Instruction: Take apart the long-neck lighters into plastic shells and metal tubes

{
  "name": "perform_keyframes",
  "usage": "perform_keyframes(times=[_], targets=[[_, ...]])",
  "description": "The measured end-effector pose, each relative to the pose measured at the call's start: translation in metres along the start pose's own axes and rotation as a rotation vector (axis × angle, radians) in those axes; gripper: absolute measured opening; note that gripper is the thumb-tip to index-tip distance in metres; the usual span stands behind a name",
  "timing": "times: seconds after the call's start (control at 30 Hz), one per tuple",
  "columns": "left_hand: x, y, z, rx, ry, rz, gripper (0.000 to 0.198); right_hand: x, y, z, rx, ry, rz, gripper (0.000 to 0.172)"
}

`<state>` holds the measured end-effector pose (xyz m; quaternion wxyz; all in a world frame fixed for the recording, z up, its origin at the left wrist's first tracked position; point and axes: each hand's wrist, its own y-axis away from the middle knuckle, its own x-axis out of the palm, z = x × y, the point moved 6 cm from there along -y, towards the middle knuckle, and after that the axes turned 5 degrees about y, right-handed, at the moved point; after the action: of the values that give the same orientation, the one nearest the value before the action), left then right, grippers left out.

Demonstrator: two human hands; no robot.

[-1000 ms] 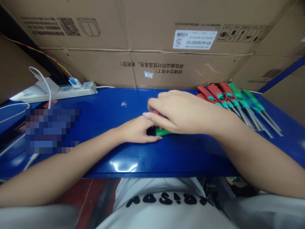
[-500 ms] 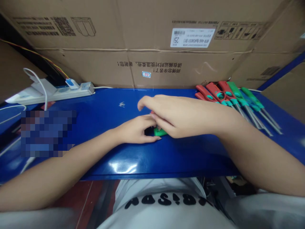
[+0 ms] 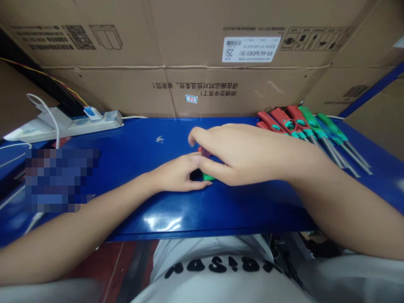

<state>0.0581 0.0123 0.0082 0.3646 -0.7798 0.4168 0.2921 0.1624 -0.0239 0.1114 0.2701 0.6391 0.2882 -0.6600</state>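
Note:
Near the middle of the table, my left hand is closed, thumb and fingers around the near end of a small green piece. A red part shows just beyond it, between my hands. Most of what I hold is hidden, so I cannot tell its kind. My right hand arches over it from the right. Its thumb touches my left fingers and its other fingers bend down out of sight, closed on something hidden. A little pile of thin pale slivers lies on the table beyond my left hand.
Several red and green long-nosed gas lighters lie at the back right of the blue table. A cardboard wall stands behind. At the left are a white power strip with cables and a blurred-out patch.
The view has shifted slightly. My right hand has turned a little, showing more of the red part. Both hands stay together over the same piece.

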Motion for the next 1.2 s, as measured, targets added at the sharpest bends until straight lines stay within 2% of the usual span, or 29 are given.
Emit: perform_keyframes(times=[0.1, 0.2, 0.3, 0.4, 0.57, 0.63, 0.77, 0.93, 1.1, 1.2], targets=[[0.001, 0.000, 0.001, -0.015, -0.029, 0.021, 0.028, 0.002, 0.000, -0.004, 0.042, 0.062, 0.007, 0.025], [0.001, 0.000, 0.000, 0.019, -0.023, 0.017, 0.026, 0.002, 0.002, -0.004, 0.015, 0.004, 0.041, 0.018], [0.001, 0.000, 0.000, 0.017, 0.007, 0.009, 0.027, 0.001, 0.002, -0.001, 0.013, -0.020, 0.039, 0.021], [0.003, 0.000, 0.001, -0.013, 0.006, 0.030, 0.028, 0.000, 0.000, 0.001, 0.026, 0.058, 0.005, 0.025], [0.001, 0.000, -0.001, 0.023, 0.044, 0.003, 0.021, 0.001, 0.000, 0.008, -0.062, -0.002, 0.010, 0.022], [-0.001, -0.001, 0.000, 0.026, 0.062, -0.005, 0.021, 0.000, 0.001, 0.007, -0.028, 0.010, -0.003, 0.024], [-0.001, -0.002, 0.000, 0.028, 0.057, 0.007, 0.024, 0.000, 0.001, 0.002, 0.104, 0.120, 0.018, 0.017], [-0.003, -0.002, -0.002, 0.034, 0.057, -0.016, 0.021, 0.000, 0.007, 0.007, -0.008, -0.026, 0.020, 0.020], [-0.002, -0.002, -0.001, 0.022, 0.048, 0.008, 0.021, -0.002, 0.005, 0.002, 0.128, 0.154, 0.014, 0.022], [-0.001, -0.002, -0.001, 0.017, 0.054, 0.009, 0.023, 0.000, 0.002, 0.005, 0.061, 0.136, 0.036, 0.020]])
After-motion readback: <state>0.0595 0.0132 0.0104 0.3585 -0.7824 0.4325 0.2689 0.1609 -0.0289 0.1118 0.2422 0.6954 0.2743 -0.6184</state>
